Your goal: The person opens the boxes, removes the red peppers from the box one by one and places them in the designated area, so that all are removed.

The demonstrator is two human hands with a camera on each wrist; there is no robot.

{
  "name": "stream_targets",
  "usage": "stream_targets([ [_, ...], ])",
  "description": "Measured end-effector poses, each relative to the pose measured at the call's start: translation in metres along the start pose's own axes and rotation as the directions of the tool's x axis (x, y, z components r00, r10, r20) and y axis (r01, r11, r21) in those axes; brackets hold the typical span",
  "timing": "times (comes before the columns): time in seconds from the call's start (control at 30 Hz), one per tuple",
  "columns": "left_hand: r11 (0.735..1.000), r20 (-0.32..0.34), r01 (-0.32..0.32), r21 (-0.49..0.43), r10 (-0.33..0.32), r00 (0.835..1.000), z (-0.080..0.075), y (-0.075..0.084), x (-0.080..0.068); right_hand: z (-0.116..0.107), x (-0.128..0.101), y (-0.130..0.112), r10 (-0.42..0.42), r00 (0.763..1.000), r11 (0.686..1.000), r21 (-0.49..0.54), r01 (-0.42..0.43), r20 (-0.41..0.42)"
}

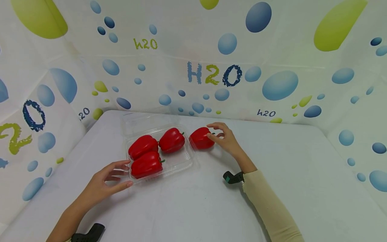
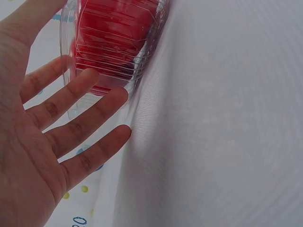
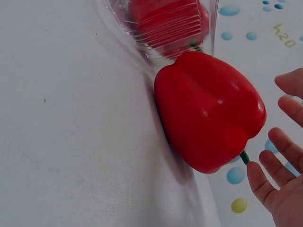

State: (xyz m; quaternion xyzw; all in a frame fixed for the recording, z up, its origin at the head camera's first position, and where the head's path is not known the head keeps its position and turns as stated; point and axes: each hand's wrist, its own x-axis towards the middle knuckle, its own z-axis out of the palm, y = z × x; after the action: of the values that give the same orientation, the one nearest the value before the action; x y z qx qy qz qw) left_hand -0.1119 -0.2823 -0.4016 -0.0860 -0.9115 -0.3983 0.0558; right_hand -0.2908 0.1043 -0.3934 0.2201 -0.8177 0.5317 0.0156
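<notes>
While the left hand (image 1: 104, 179), spread, apparently steadies the tray (image 1: 178, 163), the right hand (image 1: 225, 139), fingers open beside it, could roll the loose pepper (image 1: 201, 138) away.

Looks like a staged recording booth, not a home or kitchen: plain white table (image 1: 302, 174) closed in on three sides by a printed backdrop (image 1: 211, 74) of blue and green bubbles with "H2O" lettering.
</notes>
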Motion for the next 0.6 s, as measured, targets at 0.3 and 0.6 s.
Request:
stream_targets([
  [0.3,1.0,0.008,0.022,0.007,-0.022,1.0,-0.001,0.003,-0.002,-0.002,-0.001,-0.004,-0.021,1.0,0.999,-0.025,0.021,0.001],
  [0.6,1.0,0.011,0.019,0.004,-0.019,1.0,-0.001,0.002,-0.001,-0.003,-0.003,-0.024,-0.046,0.999,0.999,-0.028,0.046,0.009],
])
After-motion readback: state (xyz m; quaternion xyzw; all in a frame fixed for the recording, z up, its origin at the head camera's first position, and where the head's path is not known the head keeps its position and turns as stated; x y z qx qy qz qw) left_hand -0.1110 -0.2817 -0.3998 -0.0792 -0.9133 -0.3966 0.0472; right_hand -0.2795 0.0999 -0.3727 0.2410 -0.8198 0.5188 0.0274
